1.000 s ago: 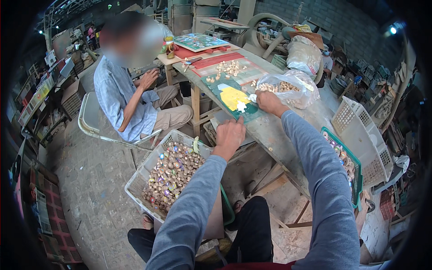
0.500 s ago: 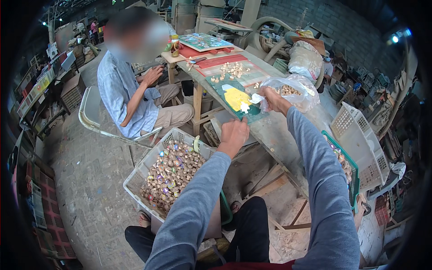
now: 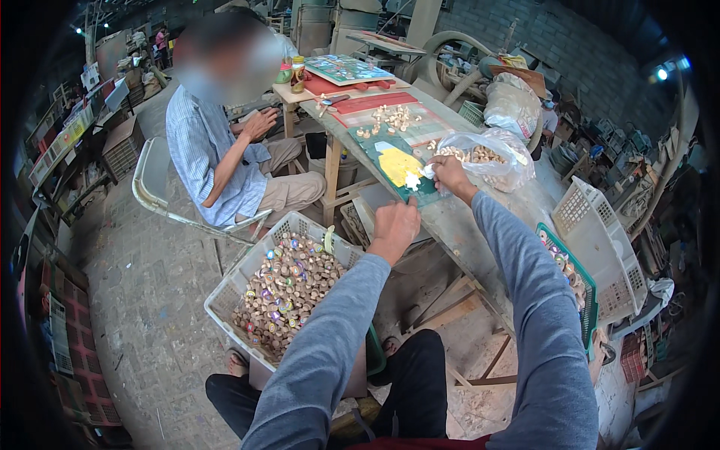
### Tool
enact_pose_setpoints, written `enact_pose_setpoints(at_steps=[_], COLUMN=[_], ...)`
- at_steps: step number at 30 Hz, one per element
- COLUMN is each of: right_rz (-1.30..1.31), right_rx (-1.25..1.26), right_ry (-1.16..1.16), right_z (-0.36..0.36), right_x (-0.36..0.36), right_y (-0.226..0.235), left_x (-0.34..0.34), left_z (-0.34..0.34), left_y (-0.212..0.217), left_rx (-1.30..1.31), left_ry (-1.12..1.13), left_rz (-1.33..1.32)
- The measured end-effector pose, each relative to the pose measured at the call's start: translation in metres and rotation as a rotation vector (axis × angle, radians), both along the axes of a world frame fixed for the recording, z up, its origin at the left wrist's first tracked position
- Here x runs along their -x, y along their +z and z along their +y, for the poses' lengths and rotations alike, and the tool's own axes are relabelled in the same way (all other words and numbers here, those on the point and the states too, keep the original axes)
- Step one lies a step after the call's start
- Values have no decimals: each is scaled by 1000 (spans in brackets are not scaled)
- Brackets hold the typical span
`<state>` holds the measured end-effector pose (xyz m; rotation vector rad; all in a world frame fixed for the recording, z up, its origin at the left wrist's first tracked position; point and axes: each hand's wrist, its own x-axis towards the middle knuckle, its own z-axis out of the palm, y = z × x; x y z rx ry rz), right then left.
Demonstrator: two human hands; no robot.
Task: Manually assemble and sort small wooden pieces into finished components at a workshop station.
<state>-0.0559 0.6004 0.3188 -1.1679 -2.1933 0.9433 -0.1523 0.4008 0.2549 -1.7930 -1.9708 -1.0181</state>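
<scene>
My right hand (image 3: pixel 452 177) is closed on a white crumpled wad (image 3: pixel 428 171), held over the right side of a green board (image 3: pixel 433 193). On that board lie a yellow sheet-like patch (image 3: pixel 397 162) and a small white jagged-edged piece (image 3: pixel 412 181). At the board's near edge, my left hand (image 3: pixel 397 228) has its fingers curled, one digit reaching onto the green surface. Whatever is inside those curled fingers is hidden. Just beyond my right hand rests a clear plastic bag (image 3: pixel 517 161) of small wooden pieces.
Loose wooden pieces (image 3: pixel 397 118) lie farther up the table (image 3: pixel 480 251). A white basket (image 3: pixel 212 304) of wooden pieces stands below my left arm. To the right are a green basket (image 3: pixel 592 319) and a white crate (image 3: pixel 604 247). A seated person (image 3: pixel 214 161) is at the left.
My right hand has come left and slightly down with the white wad, nearer the jagged piece. My left hand has shifted slightly right. The seated person's hands have moved slightly.
</scene>
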Motion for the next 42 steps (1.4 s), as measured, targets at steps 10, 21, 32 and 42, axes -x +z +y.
enact_pose_setpoints(at_steps=[10, 21, 32, 42], right_rz=[-270, -346, -237, -350], right_rx=[-236, -528, -599, -843], right_ry=[151, 169, 189, 185], right_z=[10, 5, 3, -16], right_x=[-12, -14, -18, -14], right_y=[-1, 8, 28, 25], left_x=[-3, -5, -8, -6], left_z=[2, 5, 5, 2], left_y=[-1, 0, 0, 0], left_rx=[-5, -1, -49, -14], left_ry=[9, -1, -8, 3], left_rz=[8, -9, -25, -28])
